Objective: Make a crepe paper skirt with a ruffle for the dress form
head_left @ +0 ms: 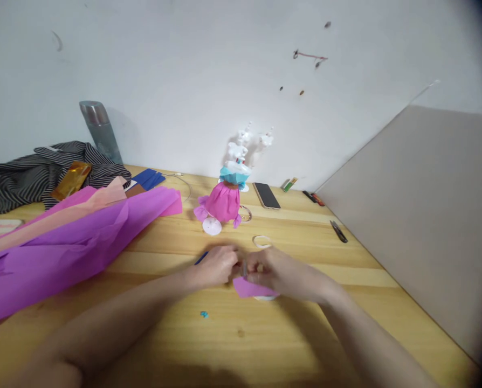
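Observation:
Both hands meet low over the wooden table in the middle of the head view. My left hand (pixel 220 265) is closed, fingertips pressed together; what they pinch is hidden. My right hand (pixel 276 272) is closed on a small piece of purple paper (pixel 251 289), which hangs below its fingers. A small greyish strip (pixel 245 268) shows between the hands, too blurred to name. Under the paper the edge of a white round thing (pixel 266 298) peeks out. A blue stick-like thing (pixel 201 258) lies by my left hand. Beyond the hands stands a figure in a pink paper skirt (pixel 224 202).
Purple paper sheets (pixel 103 237) and striped cloth (pixel 18 175) cover the left side, near a bottle (pixel 101 132). A tape ring (pixel 262 241), a phone (pixel 267 195) and a box cutter (pixel 338 231) lie farther back. Teal scraps (pixel 204 314) lie in front. Walls bound the back and right.

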`<state>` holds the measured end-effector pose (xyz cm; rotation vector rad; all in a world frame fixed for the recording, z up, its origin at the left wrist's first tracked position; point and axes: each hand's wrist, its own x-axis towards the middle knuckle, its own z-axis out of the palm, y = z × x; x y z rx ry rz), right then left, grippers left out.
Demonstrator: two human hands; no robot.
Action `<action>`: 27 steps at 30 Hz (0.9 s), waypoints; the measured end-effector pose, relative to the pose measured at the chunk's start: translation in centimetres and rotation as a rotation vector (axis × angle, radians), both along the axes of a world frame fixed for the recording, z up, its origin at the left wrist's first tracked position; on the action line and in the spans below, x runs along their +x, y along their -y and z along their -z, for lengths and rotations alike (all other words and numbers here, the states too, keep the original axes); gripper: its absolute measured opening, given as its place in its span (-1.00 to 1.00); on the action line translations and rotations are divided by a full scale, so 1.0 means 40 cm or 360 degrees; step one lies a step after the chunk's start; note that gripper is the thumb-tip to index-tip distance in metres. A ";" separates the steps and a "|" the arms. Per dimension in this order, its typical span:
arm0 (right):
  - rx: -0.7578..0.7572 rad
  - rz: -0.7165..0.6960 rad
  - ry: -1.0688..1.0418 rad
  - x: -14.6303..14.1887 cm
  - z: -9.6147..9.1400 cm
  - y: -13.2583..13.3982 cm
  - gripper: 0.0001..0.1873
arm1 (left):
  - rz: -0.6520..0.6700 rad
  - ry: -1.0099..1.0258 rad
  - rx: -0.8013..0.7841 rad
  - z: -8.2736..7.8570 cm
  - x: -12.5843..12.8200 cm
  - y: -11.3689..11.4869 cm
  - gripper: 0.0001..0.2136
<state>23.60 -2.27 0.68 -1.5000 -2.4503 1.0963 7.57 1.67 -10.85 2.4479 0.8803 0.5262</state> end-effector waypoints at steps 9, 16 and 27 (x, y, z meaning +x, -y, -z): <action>0.0404 0.0219 0.0280 -0.004 0.164 0.090 -0.83 | 0.0017 0.0000 -0.0020 -0.009 0.002 -0.011 -0.89; 0.0380 0.0323 0.0218 0.002 0.183 0.104 -0.87 | -0.0007 0.0029 -0.0092 -0.019 -0.001 -0.018 -0.89; 0.0337 0.0332 0.0147 0.019 0.187 0.132 -0.80 | 0.0035 0.0079 -0.0112 -0.028 -0.005 -0.019 -0.87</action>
